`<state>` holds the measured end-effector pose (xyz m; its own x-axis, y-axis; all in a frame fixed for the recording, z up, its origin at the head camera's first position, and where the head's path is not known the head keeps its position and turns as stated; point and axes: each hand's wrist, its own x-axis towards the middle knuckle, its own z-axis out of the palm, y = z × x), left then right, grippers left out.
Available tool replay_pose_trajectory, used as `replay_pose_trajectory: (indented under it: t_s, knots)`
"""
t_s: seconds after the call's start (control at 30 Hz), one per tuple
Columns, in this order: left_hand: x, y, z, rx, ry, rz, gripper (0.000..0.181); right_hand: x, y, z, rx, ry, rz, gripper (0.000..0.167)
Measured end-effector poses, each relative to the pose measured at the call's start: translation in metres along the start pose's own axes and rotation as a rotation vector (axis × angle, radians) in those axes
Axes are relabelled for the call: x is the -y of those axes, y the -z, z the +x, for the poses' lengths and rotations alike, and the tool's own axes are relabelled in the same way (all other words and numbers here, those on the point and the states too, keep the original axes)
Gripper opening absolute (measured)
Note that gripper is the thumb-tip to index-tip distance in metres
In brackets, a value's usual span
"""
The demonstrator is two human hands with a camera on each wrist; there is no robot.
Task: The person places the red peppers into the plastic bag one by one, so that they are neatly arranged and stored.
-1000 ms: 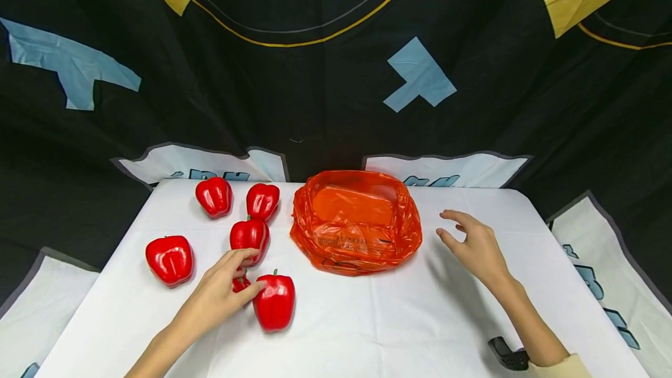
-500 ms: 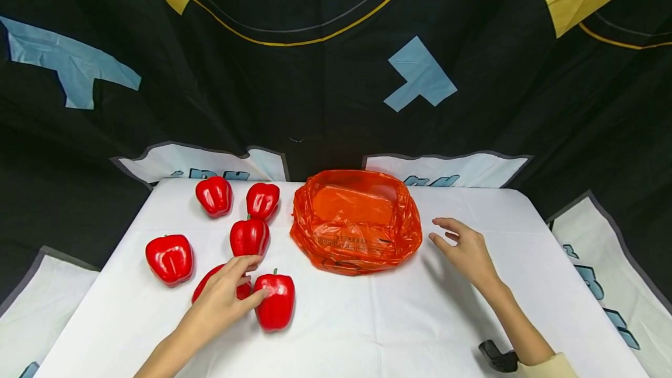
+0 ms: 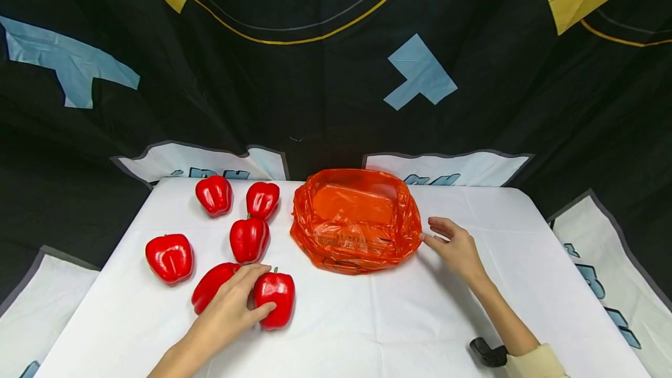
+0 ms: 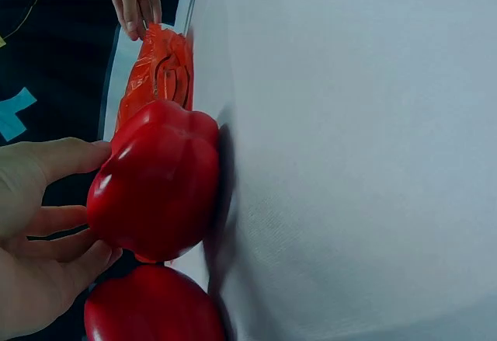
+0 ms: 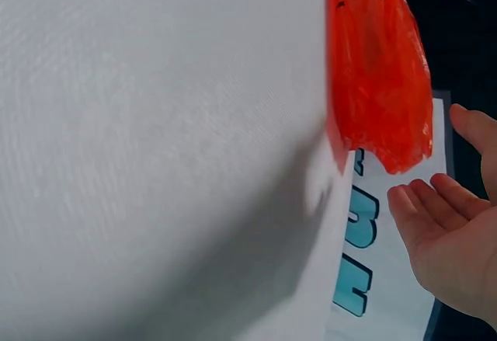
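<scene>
The left hand (image 3: pixel 231 303) has thumb and fingers spread at the red pepper (image 3: pixel 279 290) just under it, squeezing or not I can't tell, and it looks light, hard and slippery, so its fat sides seem best to hold, while the right hand (image 3: pixel 458 252) has fingers apart.

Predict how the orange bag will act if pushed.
The bag will probably crumple where pushed, its plastic looking thin and wrinkled. Sitting low and broad on the table, it seems unlikely to tip.
</scene>
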<state>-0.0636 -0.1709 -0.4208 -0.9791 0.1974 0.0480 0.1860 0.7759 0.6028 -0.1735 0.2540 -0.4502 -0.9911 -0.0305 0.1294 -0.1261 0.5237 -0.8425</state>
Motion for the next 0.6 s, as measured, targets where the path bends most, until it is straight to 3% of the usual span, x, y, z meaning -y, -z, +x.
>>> replay_pose_trajectory:
  t_s: [0.23, 0.37, 0.6]
  knots:
    - [-0.003, -0.002, -0.004, -0.002, -0.009, 0.051, 0.06, -0.006, -0.008, 0.002, 0.04, -0.082, 0.027, 0.058]
    - [-0.004, -0.004, -0.005, -0.01, -0.017, 0.073, 0.063, -0.008, -0.013, 0.002, 0.061, -0.089, 0.062, 0.06]
    - [-0.007, -0.004, -0.004, 0.018, 0.028, 0.105, 0.07, -0.005, -0.018, 0.001, 0.065, -0.082, 0.044, 0.062]
